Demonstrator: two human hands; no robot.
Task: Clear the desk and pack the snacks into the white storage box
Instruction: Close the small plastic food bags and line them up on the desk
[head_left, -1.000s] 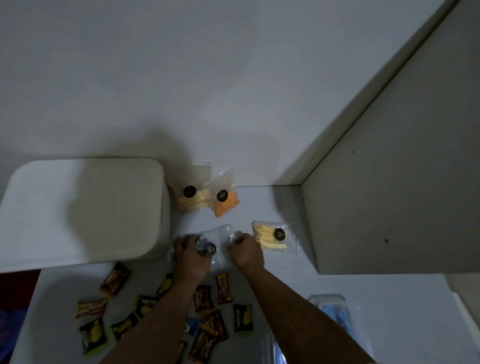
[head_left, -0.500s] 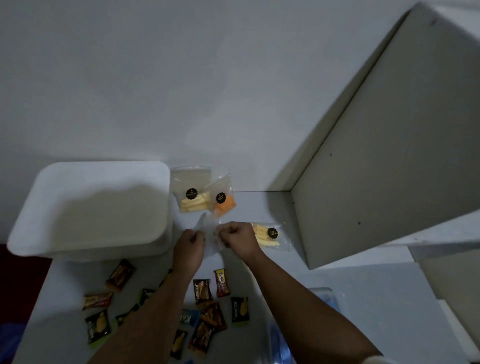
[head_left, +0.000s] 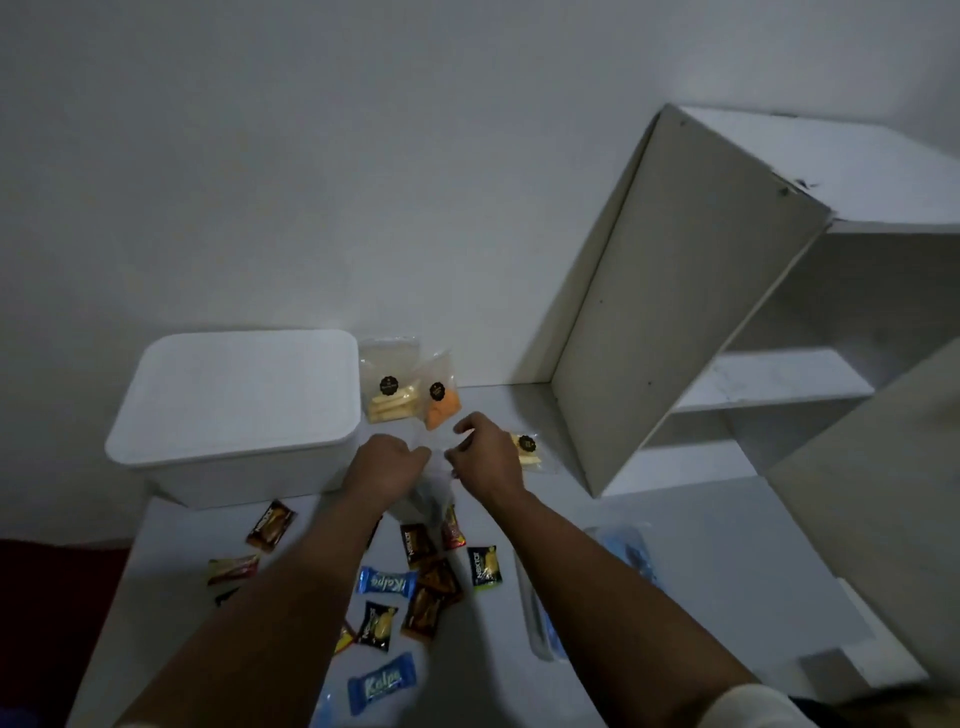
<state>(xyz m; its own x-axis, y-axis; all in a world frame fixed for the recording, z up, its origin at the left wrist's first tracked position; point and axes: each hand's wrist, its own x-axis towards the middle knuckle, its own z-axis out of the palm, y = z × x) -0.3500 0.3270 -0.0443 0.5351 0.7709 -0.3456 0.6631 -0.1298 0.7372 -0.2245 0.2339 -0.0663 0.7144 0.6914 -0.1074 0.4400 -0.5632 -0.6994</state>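
Observation:
The white storage box (head_left: 239, 415) stands at the back left of the desk with its lid on. My left hand (head_left: 387, 465) and my right hand (head_left: 485, 457) together hold a clear plastic snack bag (head_left: 428, 499), which hangs between them above the desk. Against the wall lean a clear bag of pale sticks (head_left: 392, 387) and one with orange pieces (head_left: 440, 397). A third bag of pale sticks (head_left: 530, 451) lies partly hidden behind my right hand. Several small wrapped snacks lie under my arms, among them a blue wrapper (head_left: 387, 582) and a dark one (head_left: 271, 526).
A white shelf unit (head_left: 727, 332) rises at the right of the desk, its side panel close to my right hand. A clear packet with blue contents (head_left: 631, 561) lies to the right of my right forearm. The wall stands close behind the box.
Both hands have lifted the clear bag off the desk and hold it up between them. The view has tilted, showing more of the shelf unit and near snacks.

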